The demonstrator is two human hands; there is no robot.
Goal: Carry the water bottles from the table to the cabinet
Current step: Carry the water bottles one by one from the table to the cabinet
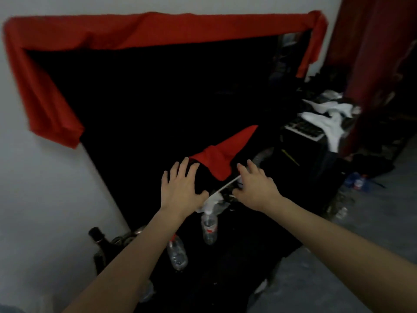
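Two clear plastic water bottles stand on a dark surface below my hands: one with a red label [209, 227] and one with a red cap [177, 253] nearer to me. A third clear bottle [146, 290] shows partly under my left forearm. My left hand [180, 188] hovers above them with fingers spread, holding nothing. My right hand [255, 184] reaches forward beside it, fingers apart, close to a thin white stick carrying a small red flag [222, 159]. Whether the right hand touches the stick is unclear.
A large black cloth [158, 98] edged with red fabric [158, 28] hangs on the white wall. A dark glass bottle [99, 245] stands at the lower left. White clothes [327, 114] lie piled at the right, more bottles [356, 181] on the grey floor.
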